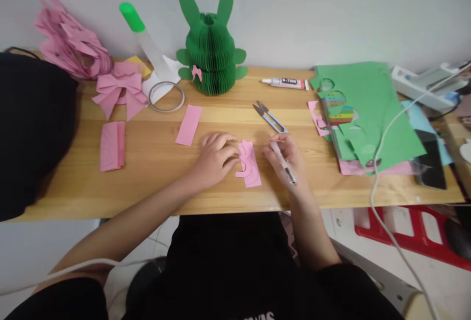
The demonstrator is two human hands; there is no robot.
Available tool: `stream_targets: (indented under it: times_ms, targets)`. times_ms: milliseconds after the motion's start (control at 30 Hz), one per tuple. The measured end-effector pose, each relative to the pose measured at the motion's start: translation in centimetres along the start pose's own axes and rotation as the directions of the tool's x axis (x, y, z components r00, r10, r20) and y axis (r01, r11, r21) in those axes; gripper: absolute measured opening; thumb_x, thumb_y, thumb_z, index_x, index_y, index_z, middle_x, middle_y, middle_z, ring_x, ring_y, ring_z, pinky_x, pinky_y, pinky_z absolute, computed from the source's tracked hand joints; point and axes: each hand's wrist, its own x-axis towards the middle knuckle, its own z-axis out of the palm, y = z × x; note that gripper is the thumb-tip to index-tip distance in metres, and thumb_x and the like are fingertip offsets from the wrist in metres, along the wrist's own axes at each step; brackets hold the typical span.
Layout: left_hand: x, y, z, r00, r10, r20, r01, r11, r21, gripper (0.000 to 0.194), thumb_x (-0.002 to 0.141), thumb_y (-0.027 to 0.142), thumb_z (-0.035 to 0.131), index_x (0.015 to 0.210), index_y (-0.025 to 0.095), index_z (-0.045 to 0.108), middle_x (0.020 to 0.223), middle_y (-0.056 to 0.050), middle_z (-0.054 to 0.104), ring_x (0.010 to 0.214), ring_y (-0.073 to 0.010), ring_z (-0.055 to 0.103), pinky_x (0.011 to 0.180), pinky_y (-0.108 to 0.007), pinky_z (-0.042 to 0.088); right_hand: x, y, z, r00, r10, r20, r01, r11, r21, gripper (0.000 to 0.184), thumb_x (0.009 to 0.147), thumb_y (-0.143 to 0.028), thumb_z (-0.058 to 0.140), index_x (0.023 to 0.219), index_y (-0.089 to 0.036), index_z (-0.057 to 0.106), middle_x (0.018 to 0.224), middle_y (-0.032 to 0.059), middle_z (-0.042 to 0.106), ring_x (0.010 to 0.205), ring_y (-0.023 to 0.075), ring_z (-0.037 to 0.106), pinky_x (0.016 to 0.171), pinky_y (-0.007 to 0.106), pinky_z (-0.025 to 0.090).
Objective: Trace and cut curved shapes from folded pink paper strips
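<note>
My left hand (216, 159) lies on the table with bent fingers, its fingertips pressing the left edge of a small piece of pink paper (253, 175). Curved outlines are drawn on that paper, and a curved pink cut-out shape (240, 173) lies at its left side. Just to the right, my right hand (290, 160) is closed round a clear pen (283, 163), its tip pointing away from me and off the paper. Blue-handled thread snips (270, 118) lie beyond the right hand. A plain pink paper strip (189, 124) is beyond the left hand.
A green paper rabbit (209, 55) stands by the wall, near a glue tube (289, 83). Leftward are a tape roll (166, 96), pink bows (121, 89) and folded pink paper (112, 146). Green sheets (371, 109), a phone (431, 163) and a white cable (380, 143) lie right.
</note>
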Motion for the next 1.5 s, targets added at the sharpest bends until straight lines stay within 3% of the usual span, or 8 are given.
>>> stream_targets:
  times_ms: [133, 367, 600, 800, 1033, 1200, 1333, 1500]
  targets:
    - [0.1, -0.2, -0.1, 1.000, -0.017, 0.015, 0.017, 1.000, -0.021, 0.005, 0.083, 0.022, 0.068, 0.078, 0.022, 0.067, 0.115, -0.005, 0.064, 0.111, -0.0245, 0.054, 0.097, -0.045, 0.038, 0.0, 0.7, 0.9, 0.991, -0.058, -0.118, 0.058, 0.998, -0.005, 0.017, 0.080, -0.029, 0.057, 0.092, -0.026, 0.046, 0.064, -0.0065, 0.050, 0.055, 0.0107, 0.049, 0.054, 0.026, 0.039]
    - [0.1, -0.2, -0.2, 0.999, -0.040, 0.028, 0.041, 0.999, -0.036, 0.006, 0.083, 0.019, 0.066, 0.078, 0.023, 0.068, 0.116, -0.004, 0.063, 0.112, -0.0255, 0.053, 0.096, -0.046, 0.038, -0.9, 0.4, 2.0, 0.997, -0.064, -0.048, 0.052, 0.973, -0.225, 0.018, 0.082, -0.027, 0.059, 0.098, -0.026, 0.050, 0.075, -0.0037, 0.064, 0.061, 0.0123, 0.058, 0.060, 0.027, 0.044]
    - [0.1, -0.2, -0.1, 1.000, -0.020, -0.001, 0.020, 0.999, -0.050, 0.007, 0.082, 0.017, 0.066, 0.079, 0.022, 0.068, 0.113, -0.005, 0.063, 0.110, -0.0252, 0.054, 0.097, -0.047, 0.038, -0.4, 0.3, 3.1, 0.998, -0.051, 0.047, 0.047, 0.996, 0.081, 0.028, 0.075, -0.028, 0.068, 0.095, -0.026, 0.048, 0.078, -0.0033, 0.065, 0.067, 0.0127, 0.061, 0.065, 0.028, 0.050]
    - [0.0, -0.3, -0.1, 0.999, -0.034, -0.034, 0.031, 0.997, -0.070, 0.003, 0.082, 0.018, 0.065, 0.081, 0.021, 0.064, 0.111, -0.006, 0.061, 0.110, -0.0240, 0.055, 0.097, -0.045, 0.039, 1.2, -0.2, -1.2, 0.984, -0.090, -0.154, 0.106, 0.990, 0.096, 0.034, 0.069, -0.035, 0.072, 0.090, -0.027, 0.046, 0.070, -0.0054, 0.058, 0.059, 0.0115, 0.057, 0.058, 0.027, 0.049]
    - [-0.1, -0.4, -0.1, 0.998, -0.040, -0.049, 0.036, 0.996, -0.080, 0.006, 0.082, 0.018, 0.064, 0.086, 0.021, 0.063, 0.110, -0.006, 0.060, 0.111, -0.0240, 0.054, 0.098, -0.045, 0.039, 2.0, 0.0, -4.3, 0.934, -0.249, -0.255, 0.176, 0.945, -0.277, 0.027, 0.077, -0.035, 0.070, 0.093, -0.025, 0.050, 0.076, -0.0023, 0.062, 0.062, 0.0119, 0.058, 0.055, 0.026, 0.043]
    - [-0.1, -0.2, -0.2, 0.999, -0.033, -0.015, 0.032, 0.998, -0.055, 0.024, 0.075, 0.030, 0.076, 0.093, 0.022, 0.062, 0.114, -0.006, 0.059, 0.114, -0.0265, 0.052, 0.099, -0.047, 0.038, 2.6, -1.3, -2.5, 0.989, -0.136, 0.065, 0.147, 0.970, -0.192, 0.024, 0.090, -0.048, 0.052, 0.100, -0.026, 0.051, 0.076, -0.0013, 0.063, 0.064, 0.0136, 0.059, 0.053, 0.024, 0.042]
    - [-0.1, -0.1, 0.1, 0.999, -0.049, -0.010, 0.049, 0.999, -0.024, 0.049, 0.065, 0.041, 0.084, 0.101, 0.020, 0.058, 0.118, -0.010, 0.058, 0.115, -0.0303, 0.051, 0.098, -0.049, 0.039, 4.2, -2.4, -1.6, 0.916, -0.170, 0.365, 0.307, 0.882, -0.358, 0.016, 0.090, -0.038, 0.049, 0.093, -0.023, 0.054, 0.070, -0.0018, 0.059, 0.059, 0.0129, 0.052, 0.058, 0.026, 0.041]
    - [-0.1, 0.1, 0.3, 0.998, -0.070, 0.011, 0.069, 0.998, 0.011, 0.057, 0.061, 0.040, 0.086, 0.106, 0.019, 0.056, 0.122, -0.012, 0.056, 0.118, -0.0328, 0.048, 0.099, -0.051, 0.037, 5.4, -2.5, -1.0, 0.861, -0.191, 0.471, 0.384, 0.852, -0.357, 0.016, 0.088, -0.031, 0.045, 0.096, -0.021, 0.055, 0.062, -0.0040, 0.052, 0.057, 0.0135, 0.048, 0.058, 0.027, 0.039]
